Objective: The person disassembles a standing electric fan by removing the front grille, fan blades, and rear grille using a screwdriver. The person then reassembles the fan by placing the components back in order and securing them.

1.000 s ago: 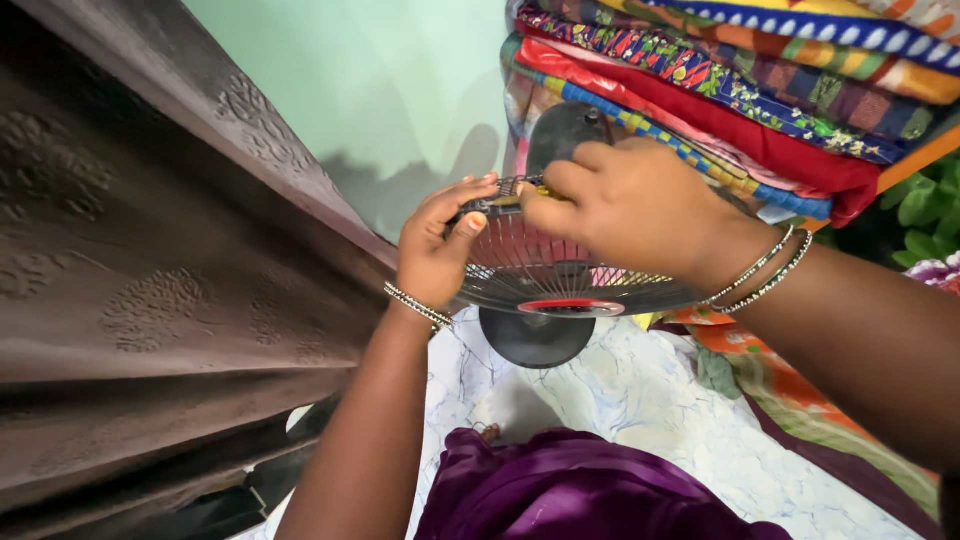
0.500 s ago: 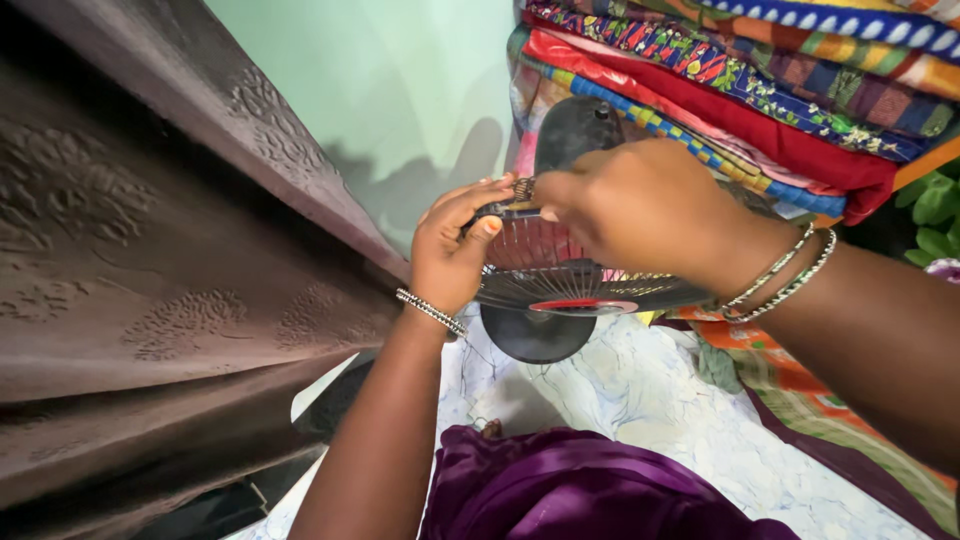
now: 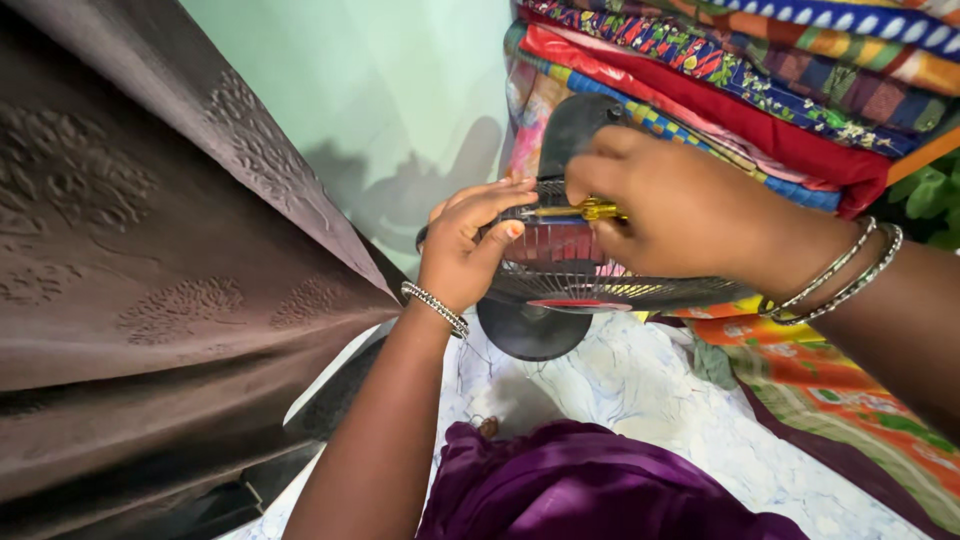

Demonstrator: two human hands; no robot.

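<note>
A table fan with a black wire grille [image 3: 600, 287] and a red centre cap stands on a round black base [image 3: 528, 332], seen from above. My left hand [image 3: 470, 245] grips the grille's left rim. My right hand [image 3: 675, 215] holds a yellow-handled screwdriver [image 3: 580, 211] whose tip points left at the rim, close to my left fingers. Silver bangles sit on both wrists. The fan's dark motor housing [image 3: 580, 125] shows behind my right hand.
A brown embossed curtain [image 3: 150, 260] fills the left side. A stack of bright folded cloths [image 3: 760, 80] rises at the upper right. Pale patterned floor [image 3: 640, 400], a purple garment [image 3: 590, 490] and an orange-green cloth [image 3: 850, 400] lie below.
My right hand has shifted right and up, so the yellow screwdriver shaft now shows between my hands. My left hand stays on the grille rim. The view has tilted slightly.
</note>
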